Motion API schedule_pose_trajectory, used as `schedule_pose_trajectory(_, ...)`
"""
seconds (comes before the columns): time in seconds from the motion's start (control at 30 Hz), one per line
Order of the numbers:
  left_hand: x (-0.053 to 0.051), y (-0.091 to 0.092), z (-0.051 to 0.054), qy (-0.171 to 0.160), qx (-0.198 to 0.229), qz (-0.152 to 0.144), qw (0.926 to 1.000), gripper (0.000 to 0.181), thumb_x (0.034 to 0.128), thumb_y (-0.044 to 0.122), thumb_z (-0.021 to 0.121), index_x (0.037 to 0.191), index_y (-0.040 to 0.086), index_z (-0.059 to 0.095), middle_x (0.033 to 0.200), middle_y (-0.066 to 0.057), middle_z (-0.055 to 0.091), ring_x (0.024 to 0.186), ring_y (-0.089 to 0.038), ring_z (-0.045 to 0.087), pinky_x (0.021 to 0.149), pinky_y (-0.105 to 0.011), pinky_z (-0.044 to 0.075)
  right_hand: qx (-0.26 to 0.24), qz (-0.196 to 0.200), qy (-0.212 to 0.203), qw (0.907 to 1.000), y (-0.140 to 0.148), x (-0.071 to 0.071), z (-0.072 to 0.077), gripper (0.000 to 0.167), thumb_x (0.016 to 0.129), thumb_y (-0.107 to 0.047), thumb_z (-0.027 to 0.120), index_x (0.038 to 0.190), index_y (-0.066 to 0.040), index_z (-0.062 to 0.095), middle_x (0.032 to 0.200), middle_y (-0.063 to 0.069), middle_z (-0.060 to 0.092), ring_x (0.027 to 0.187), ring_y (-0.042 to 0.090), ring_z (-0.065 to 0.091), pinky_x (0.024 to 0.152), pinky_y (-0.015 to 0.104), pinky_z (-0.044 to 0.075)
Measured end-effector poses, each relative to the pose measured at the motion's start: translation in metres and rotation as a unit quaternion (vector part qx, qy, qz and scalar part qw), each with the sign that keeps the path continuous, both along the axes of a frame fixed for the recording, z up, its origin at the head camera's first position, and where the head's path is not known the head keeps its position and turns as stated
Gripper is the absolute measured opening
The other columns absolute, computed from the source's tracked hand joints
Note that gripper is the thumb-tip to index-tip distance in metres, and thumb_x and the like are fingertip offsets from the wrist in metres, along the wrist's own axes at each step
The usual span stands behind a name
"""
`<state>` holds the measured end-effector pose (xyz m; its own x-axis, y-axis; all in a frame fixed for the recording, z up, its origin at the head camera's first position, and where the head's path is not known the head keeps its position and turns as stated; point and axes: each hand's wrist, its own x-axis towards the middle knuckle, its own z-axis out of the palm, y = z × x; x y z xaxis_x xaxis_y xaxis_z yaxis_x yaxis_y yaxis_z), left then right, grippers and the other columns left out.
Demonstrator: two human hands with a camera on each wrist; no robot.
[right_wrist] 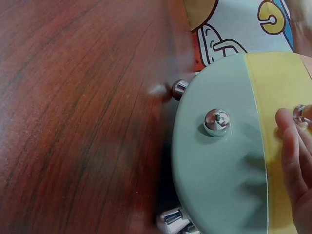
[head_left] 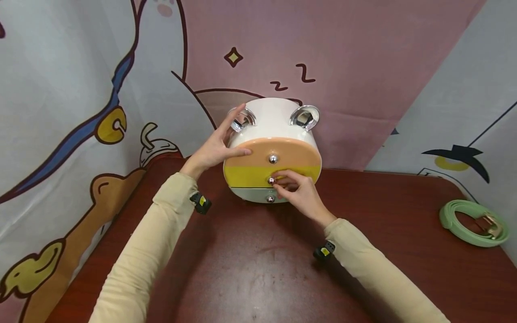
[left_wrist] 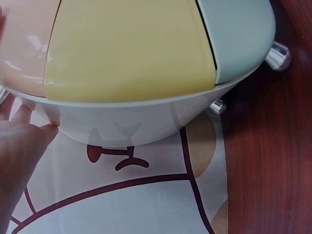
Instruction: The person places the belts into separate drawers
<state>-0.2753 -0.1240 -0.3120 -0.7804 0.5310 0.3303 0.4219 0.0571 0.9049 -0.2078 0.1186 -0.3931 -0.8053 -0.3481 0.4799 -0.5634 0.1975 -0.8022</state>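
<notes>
A rounded white box (head_left: 272, 117) with silver ears stands on the table, its front split into orange, yellow (head_left: 246, 176) and grey-green (right_wrist: 219, 170) drawers, each with a silver knob. My left hand (head_left: 214, 148) holds the box's upper left side, thumb on the orange front and fingers by the left ear; in the left wrist view its fingertips touch the white side (left_wrist: 141, 122). My right hand (head_left: 300, 193) pinches the middle knob (head_left: 271, 180) on the yellow drawer between thumb and fingers. All three drawers look closed.
A coiled green belt (head_left: 458, 224) with a gold buckle lies at the right end of the dark red table (head_left: 250, 269). Behind the table hangs a cartoon-printed cloth (head_left: 343, 54). Silver feet (left_wrist: 279, 56) support the box.
</notes>
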Motion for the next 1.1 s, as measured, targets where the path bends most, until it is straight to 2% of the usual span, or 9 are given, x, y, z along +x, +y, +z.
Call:
schedule_pose_trajectory(0.07, 0.000, 0.000, 0.000, 0.003, 0.000, 0.000, 1.0000, 0.102, 0.0793, -0.010, 0.072, 0.156, 0.019, 0.011, 0.158, -0.007, 0.013, 0.123, -0.031, 0.046, 0.097, -0.044, 0.043, 0.008, 0.003, 0.001, 1.0000, 0.003, -0.001, -0.005, 0.026, 0.084, 0.011, 0.067, 0.110, 0.008, 0.065, 0.096, 0.022, 0.069, 0.077, 0.039, 0.067, 0.063, 0.030, 0.053)
schedule_pose_trajectory(0.13, -0.005, 0.000, -0.006, 0.009, -0.002, 0.002, 1.0000, 0.103, 0.0790, -0.009, 0.073, 0.156, 0.021, 0.011, 0.159, -0.004, 0.010, 0.126, -0.029, 0.044, 0.098, -0.044, 0.042, 0.014, 0.006, -0.001, 0.9999, 0.006, -0.005, -0.014, 0.029, 0.085, 0.008, 0.067, 0.114, 0.002, 0.066, 0.099, 0.017, 0.070, 0.082, 0.033, 0.068, 0.064, 0.030, 0.054)
schedule_pose_trajectory(0.27, -0.016, -0.002, -0.016, 0.028, -0.006, 0.007, 0.9996, 0.105, 0.0782, -0.005, 0.076, 0.156, 0.028, 0.013, 0.159, 0.006, 0.007, 0.133, -0.022, 0.037, 0.101, -0.044, 0.039, 0.016, 0.016, -0.001, 0.9997, 0.010, -0.003, -0.019, 0.034, 0.087, 0.008, 0.066, 0.120, 0.001, 0.064, 0.101, 0.018, 0.070, 0.071, 0.028, 0.068, 0.061, 0.030, 0.054)
schedule_pose_trajectory(0.4, -0.020, -0.003, -0.019, 0.042, -0.008, 0.010, 0.9990, 0.105, 0.0778, 0.000, 0.079, 0.155, 0.031, 0.016, 0.158, 0.010, 0.007, 0.136, -0.019, 0.034, 0.102, -0.045, 0.038, 0.011, 0.023, 0.004, 0.9997, 0.009, 0.010, -0.010, 0.033, 0.085, 0.015, 0.063, 0.118, 0.010, 0.061, 0.098, 0.027, 0.067, 0.060, 0.032, 0.065, 0.058, 0.032, 0.054)
schedule_pose_trajectory(0.53, -0.021, -0.003, -0.020, 0.043, -0.006, 0.011, 0.9990, 0.104, 0.0778, 0.000, 0.079, 0.155, 0.032, 0.017, 0.158, 0.010, 0.008, 0.135, -0.019, 0.034, 0.102, -0.045, 0.038, 0.007, 0.026, 0.003, 0.9996, 0.011, 0.007, -0.027, 0.029, 0.085, 0.014, 0.064, 0.114, 0.009, 0.063, 0.096, 0.026, 0.068, 0.060, 0.031, 0.065, 0.058, 0.035, 0.054)
schedule_pose_trajectory(0.73, -0.020, -0.004, -0.019, 0.028, -0.002, 0.011, 0.9995, 0.105, 0.0780, -0.005, 0.076, 0.156, 0.028, 0.014, 0.159, 0.007, 0.006, 0.134, -0.022, 0.037, 0.100, -0.045, 0.040, 0.047, 0.020, -0.027, 0.9983, 0.011, -0.003, -0.056, 0.027, 0.088, 0.000, 0.068, 0.116, 0.000, 0.065, 0.093, 0.014, 0.070, 0.059, 0.031, 0.065, 0.057, 0.033, 0.054)
schedule_pose_trajectory(0.93, -0.009, -0.002, -0.009, 0.012, -0.001, 0.005, 0.9999, 0.104, 0.0787, -0.008, 0.074, 0.156, 0.022, 0.011, 0.160, 0.000, 0.004, 0.136, -0.024, 0.034, 0.102, -0.044, 0.038, 0.080, 0.012, -0.047, 0.9956, 0.008, -0.008, -0.067, 0.029, 0.090, -0.007, 0.069, 0.119, -0.004, 0.065, 0.096, 0.010, 0.071, 0.058, 0.026, 0.067, 0.057, 0.029, 0.054)
schedule_pose_trajectory(1.03, -0.001, -0.001, -0.001, 0.006, -0.003, 0.007, 1.0000, 0.103, 0.0791, -0.007, 0.074, 0.156, 0.018, 0.011, 0.160, -0.003, 0.007, 0.134, -0.026, 0.036, 0.102, -0.044, 0.038, 0.106, 0.009, -0.046, 0.9932, 0.007, -0.009, -0.071, 0.028, 0.090, -0.007, 0.069, 0.118, -0.007, 0.065, 0.097, 0.010, 0.071, 0.058, 0.022, 0.067, 0.054, 0.028, 0.053)
schedule_pose_trajectory(1.1, 0.000, -0.001, 0.001, 0.008, -0.006, 0.010, 0.9999, 0.103, 0.0794, -0.006, 0.074, 0.156, 0.017, 0.010, 0.159, -0.003, 0.008, 0.132, -0.028, 0.038, 0.102, -0.045, 0.038, 0.125, 0.011, -0.042, 0.9913, 0.008, -0.010, -0.073, 0.028, 0.090, -0.008, 0.069, 0.118, -0.008, 0.066, 0.098, 0.011, 0.071, 0.057, 0.021, 0.066, 0.051, 0.027, 0.052)
